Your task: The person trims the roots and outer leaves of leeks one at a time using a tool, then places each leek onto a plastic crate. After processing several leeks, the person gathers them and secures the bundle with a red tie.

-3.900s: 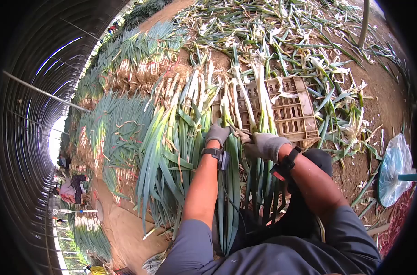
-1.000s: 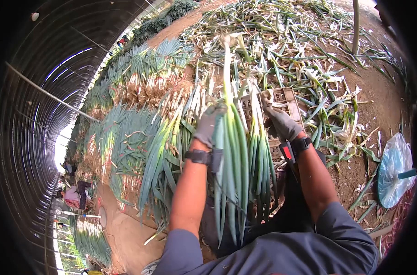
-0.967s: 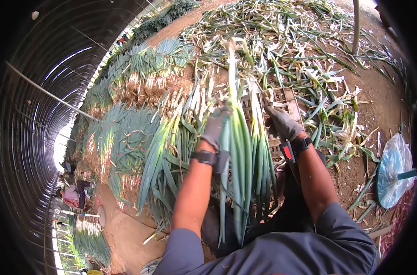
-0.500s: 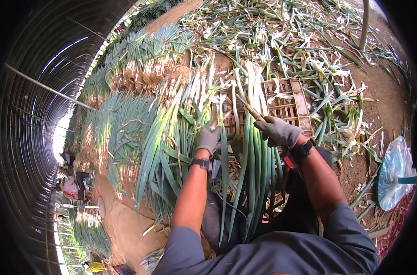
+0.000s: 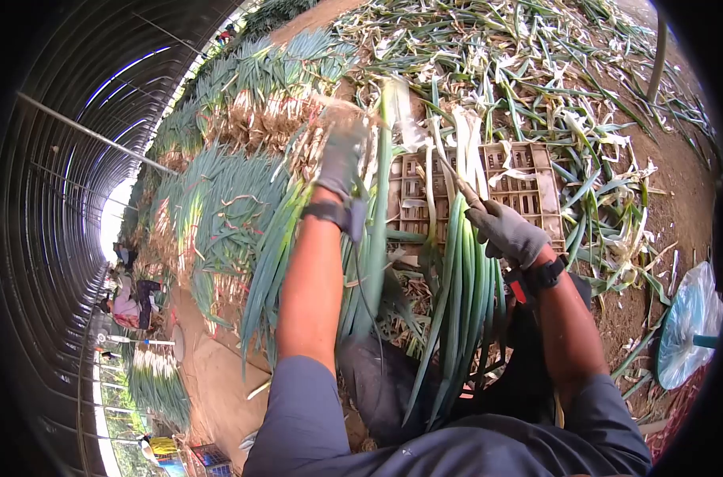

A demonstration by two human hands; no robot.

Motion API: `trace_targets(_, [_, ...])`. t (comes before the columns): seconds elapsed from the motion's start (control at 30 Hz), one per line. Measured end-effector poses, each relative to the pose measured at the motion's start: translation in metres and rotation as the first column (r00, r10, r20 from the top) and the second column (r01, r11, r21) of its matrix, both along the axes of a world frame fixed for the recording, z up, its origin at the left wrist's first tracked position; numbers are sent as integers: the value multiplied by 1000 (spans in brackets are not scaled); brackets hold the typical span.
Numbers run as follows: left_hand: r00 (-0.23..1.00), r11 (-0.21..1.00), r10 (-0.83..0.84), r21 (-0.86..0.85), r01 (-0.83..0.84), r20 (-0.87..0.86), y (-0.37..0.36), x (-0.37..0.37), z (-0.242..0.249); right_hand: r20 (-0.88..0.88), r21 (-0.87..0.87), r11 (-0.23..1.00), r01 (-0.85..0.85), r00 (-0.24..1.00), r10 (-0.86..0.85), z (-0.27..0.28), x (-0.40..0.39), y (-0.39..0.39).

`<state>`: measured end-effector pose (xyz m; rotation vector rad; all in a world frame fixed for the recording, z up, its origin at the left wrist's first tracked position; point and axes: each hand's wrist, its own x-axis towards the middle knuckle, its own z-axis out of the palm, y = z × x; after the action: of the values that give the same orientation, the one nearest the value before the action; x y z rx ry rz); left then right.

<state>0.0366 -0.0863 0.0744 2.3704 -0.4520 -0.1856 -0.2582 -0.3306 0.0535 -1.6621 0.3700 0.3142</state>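
My left hand (image 5: 341,163), gloved in grey, is smeared by motion above the root ends of a pile of green onions (image 5: 286,238). Whether its fingers hold anything cannot be made out. Just right of it a thick green onion stalk (image 5: 379,175) stretches lengthwise, its upper end blurred. My right hand (image 5: 511,232), also gloved, is closed round a slim knife (image 5: 466,189) that points up and left. Under that hand, several green onions with white stems (image 5: 466,135) lie across a brown plastic crate (image 5: 528,187), their leaves reaching toward my lap.
Bundled green onions (image 5: 226,191) lie in rows to the left. Stripped leaves (image 5: 488,48) litter the ground ahead and right. A clear plastic bag (image 5: 687,326) is at far right, a metal pole (image 5: 658,60) at upper right. Another person (image 5: 131,306) is at far left.
My left hand has moved up and left from beside the crate to the pile's root ends. The right hand keeps the knife in nearly the same place. The view has shifted slightly.
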Motion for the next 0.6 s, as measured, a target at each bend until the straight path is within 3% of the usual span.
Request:
trace_targets(0.03, [981, 931, -68, -342, 128, 180, 22, 40, -17, 9, 7, 1000, 13, 1000, -13, 1, 0, 0])
trace_targets(0.17, [923, 979, 191, 8, -206, 335, 41, 25, 16, 8, -4, 1000, 26, 1000, -26, 3, 0, 2])
trace_targets(0.2, [970, 896, 192, 377, -235, 147, 35, -2, 14, 16, -13, 1000, 3, 1000, -3, 1, 1, 3])
trace_targets(0.23, [957, 824, -57, 555, -115, 283, 38, -20, -13, 25, -24, 999, -22, 999, 23, -2, 4, 4])
trace_targets(0.27, [898, 655, -231, 743, -141, 374, 36, -38, -32, 34, -34, 998, -50, 998, 51, -4, 7, 6])
trace_targets(0.3, [910, 558, -221, 811, -177, 351, 35, -42, -56, -5, -52, 996, -77, 997, 77, 5, 8, 9])
trace_targets(0.37, [907, 541, -174, 807, -237, 383, 40, -47, -109, 10, -59, 994, -92, 996, 92, 3, 9, 15])
trace_targets(0.47, [862, 751, -146, 621, -223, 486, 38, -56, -82, 32, -5, 998, -59, 998, 59, 9, 10, 21])
trace_targets(0.5, [777, 714, -217, 639, -286, 591, 46, -45, -71, 52, -18, 997, -77, 996, 78, 14, 10, 21])
trace_targets(0.53, [773, 733, -196, 614, -292, 603, 63, -36, -53, 71, -33, 995, -90, 993, 92, 15, 11, 21])
trace_targets(0.6, [736, 542, -99, 657, -525, 670, 115, 3, -51, 46, -89, 993, -80, 995, 85, 3, 12, 20])
